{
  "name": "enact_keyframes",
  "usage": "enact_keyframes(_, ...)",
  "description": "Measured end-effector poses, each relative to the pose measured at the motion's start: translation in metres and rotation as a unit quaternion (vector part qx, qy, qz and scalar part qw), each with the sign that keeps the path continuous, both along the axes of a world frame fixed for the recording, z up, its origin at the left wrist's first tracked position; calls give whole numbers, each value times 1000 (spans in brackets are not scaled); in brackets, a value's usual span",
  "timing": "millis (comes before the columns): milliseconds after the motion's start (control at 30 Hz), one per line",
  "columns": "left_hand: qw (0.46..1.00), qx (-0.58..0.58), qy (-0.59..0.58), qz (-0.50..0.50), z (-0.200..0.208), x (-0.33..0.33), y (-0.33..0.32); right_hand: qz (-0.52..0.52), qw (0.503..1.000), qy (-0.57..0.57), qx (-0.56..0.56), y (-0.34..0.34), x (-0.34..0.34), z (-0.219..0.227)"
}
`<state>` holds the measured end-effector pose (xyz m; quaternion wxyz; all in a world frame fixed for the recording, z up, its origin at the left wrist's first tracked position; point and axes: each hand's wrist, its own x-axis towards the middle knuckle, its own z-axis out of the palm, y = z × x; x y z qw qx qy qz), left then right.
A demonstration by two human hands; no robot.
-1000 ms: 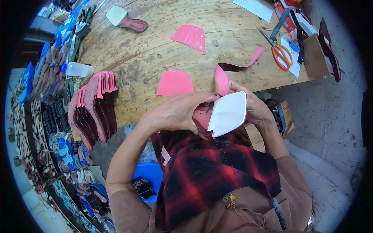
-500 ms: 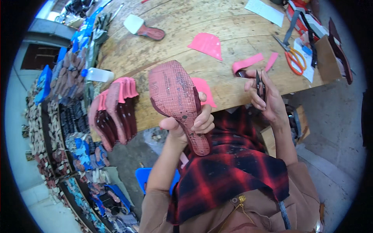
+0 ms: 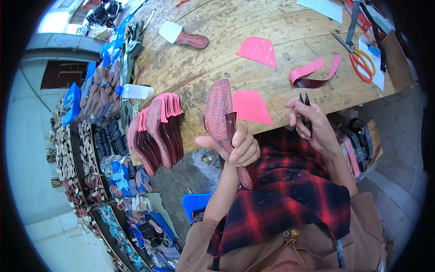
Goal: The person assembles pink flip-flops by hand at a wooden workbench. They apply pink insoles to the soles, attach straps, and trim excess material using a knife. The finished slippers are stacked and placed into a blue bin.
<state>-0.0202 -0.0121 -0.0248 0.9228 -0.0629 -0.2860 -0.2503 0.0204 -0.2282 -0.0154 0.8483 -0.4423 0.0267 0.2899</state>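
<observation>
My left hand (image 3: 244, 148) is wrapped around the narrow part of a reddish shoe insole (image 3: 217, 111) with a grid pattern. The insole is tilted up and seen partly edge-on, and a dark red shiny strip (image 3: 231, 121) shows along its side. In my right hand (image 3: 319, 126) is a pair of black thread snips (image 3: 305, 102), points upward, apart from the insole. Behind the insole, a pink trapezoid piece (image 3: 252, 107) lies on the wooden table (image 3: 199, 61). Left of my left hand, several finished-looking insoles with pink flaps (image 3: 165, 131) stand in a row at the table edge.
Farther back lie another pink piece (image 3: 257, 52), a pink and dark red strip (image 3: 312, 72) and a white-and-red insole (image 3: 190, 40). Orange-handled scissors (image 3: 361, 63) rest at the right. A blue-capped bottle (image 3: 138, 92) is at the left, near racks of insoles (image 3: 99, 90).
The insole in my left hand has turned from nearly face-on to partly edge-on. My right hand still holds the snips. The whole view has shifted, with the table things now farther right.
</observation>
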Motion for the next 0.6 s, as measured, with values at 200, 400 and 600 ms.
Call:
enact_keyframes(200, 989, 126, 75, 7, -5, -16, -5, 2, 941, -307, -140, 29, 3, 54)
enact_keyframes(400, 983, 167, 78, 8, -2, -32, -11, 66, 854, -490, -163, 35, 14, 54)
enact_keyframes(600, 996, 33, 71, 51, -29, -57, -19, 59, 889, -446, -90, 39, -32, 44)
